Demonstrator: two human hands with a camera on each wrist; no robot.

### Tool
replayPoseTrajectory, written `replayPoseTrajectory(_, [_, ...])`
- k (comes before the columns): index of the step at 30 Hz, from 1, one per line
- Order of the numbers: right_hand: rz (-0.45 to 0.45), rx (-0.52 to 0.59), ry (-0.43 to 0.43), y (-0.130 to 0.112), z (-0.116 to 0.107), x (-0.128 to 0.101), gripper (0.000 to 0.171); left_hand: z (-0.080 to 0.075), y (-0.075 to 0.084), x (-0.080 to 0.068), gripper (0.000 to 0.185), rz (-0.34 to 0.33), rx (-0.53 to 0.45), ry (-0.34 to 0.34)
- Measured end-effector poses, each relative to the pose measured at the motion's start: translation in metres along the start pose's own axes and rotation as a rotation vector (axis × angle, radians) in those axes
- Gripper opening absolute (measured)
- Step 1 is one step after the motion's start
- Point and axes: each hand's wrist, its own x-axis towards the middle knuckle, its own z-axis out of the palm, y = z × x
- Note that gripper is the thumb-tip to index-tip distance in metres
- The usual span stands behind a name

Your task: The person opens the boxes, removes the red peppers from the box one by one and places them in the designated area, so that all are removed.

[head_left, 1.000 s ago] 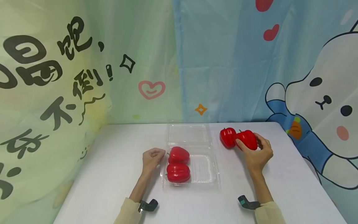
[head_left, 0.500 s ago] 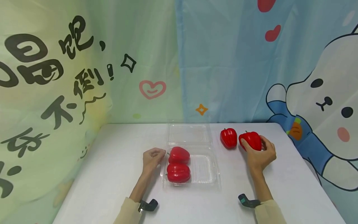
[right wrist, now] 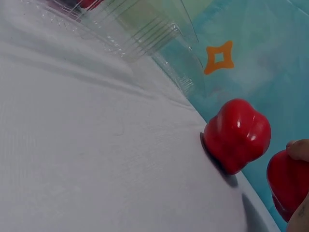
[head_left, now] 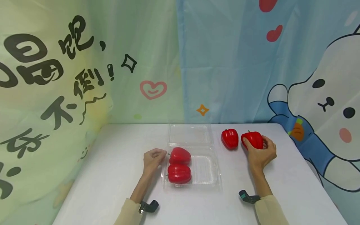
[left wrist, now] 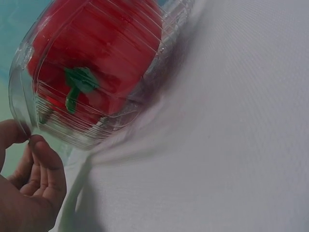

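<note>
A clear plastic clamshell container [head_left: 209, 170] lies open mid-table, its lid [head_left: 189, 134] folded back. Two red peppers [head_left: 180, 155] [head_left: 179, 173] sit in the left half of its base. My left hand [head_left: 161, 155] rests at the container's left rim with curled fingers. In the left wrist view, thumb and fingertips [left wrist: 41, 150] pinch the rim corner of the container [left wrist: 29, 96], a red pepper [left wrist: 96, 53] showing through the plastic. My right hand [head_left: 255, 143] grips a third red pepper [head_left: 253, 138] on the table. A fourth pepper [head_left: 229, 138] [right wrist: 236, 134] stands free just left of it.
The white table [head_left: 112, 175] ends close behind the peppers at a printed cloth backdrop [head_left: 225, 62]. Its right edge [head_left: 309, 168] runs near my right hand. Black wrist mounts [head_left: 149, 206] [head_left: 247, 197] sit on both forearms.
My right hand slid the gripped pepper to the right, opening a small gap from the free pepper it was touching. The left hand and container stayed put.
</note>
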Motion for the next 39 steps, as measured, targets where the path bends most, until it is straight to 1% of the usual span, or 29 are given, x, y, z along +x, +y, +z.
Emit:
replayPoseTrajectory(6, [0.006,-0.009,-0.014,0.001,0.003,0.003,0.069,0.000,0.001,0.001,0.018,-0.002,-0.020,-0.002])
replayPoseTrajectory(12, [0.031,-0.044,-0.002,0.006,0.003,0.004,0.075,0.000,-0.003,0.000,0.016,-0.039,0.014,-0.003])
replayPoseTrajectory(17, [0.052,-0.062,-0.021,0.008,0.008,0.007,0.077,0.000,-0.004,-0.001,0.017,-0.050,0.029,0.003])
replayPoseTrajectory(26, [0.046,-0.084,-0.037,0.006,0.016,0.012,0.077,0.000,-0.001,-0.003,0.020,-0.045,0.042,0.007])
replayPoseTrajectory(34, [0.064,-0.097,-0.067,0.010,0.021,0.013,0.079,0.000,0.000,-0.003,0.020,-0.046,0.041,0.009])
replayPoseTrajectory(39, [0.060,-0.079,-0.051,0.012,0.021,0.014,0.078,0.000,0.000,-0.003,0.020,-0.033,0.041,0.008])
